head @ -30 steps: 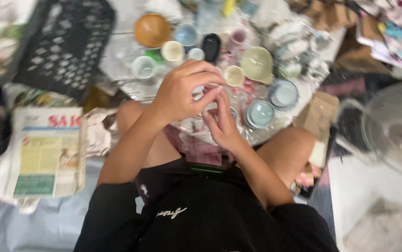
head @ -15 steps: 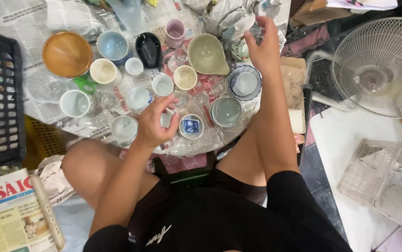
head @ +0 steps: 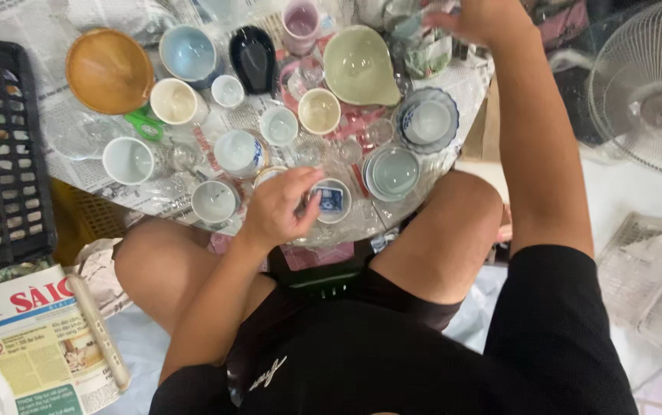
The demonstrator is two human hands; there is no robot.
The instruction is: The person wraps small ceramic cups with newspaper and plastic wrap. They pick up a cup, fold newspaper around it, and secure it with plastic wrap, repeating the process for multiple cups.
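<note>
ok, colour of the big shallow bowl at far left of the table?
Orange-brown, plain inside: the shallow bowl. Clearest in the head view, the only one.

Home floor: newspaper-spread crockery [head: 185, 54], fan [head: 646, 84]

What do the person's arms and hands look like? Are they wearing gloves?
No gloves. Both the left hand and the right hand are bare, with no rings or watch visible. The arms are bare up to short black sleeves of a black shirt.

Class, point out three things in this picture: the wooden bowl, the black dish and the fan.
Wooden bowl [head: 108, 71]: head view, on its inner hollow.
Black dish [head: 253, 58]: head view, on its glossy inside.
Fan [head: 648, 92]: head view, on its wire grille.
</note>
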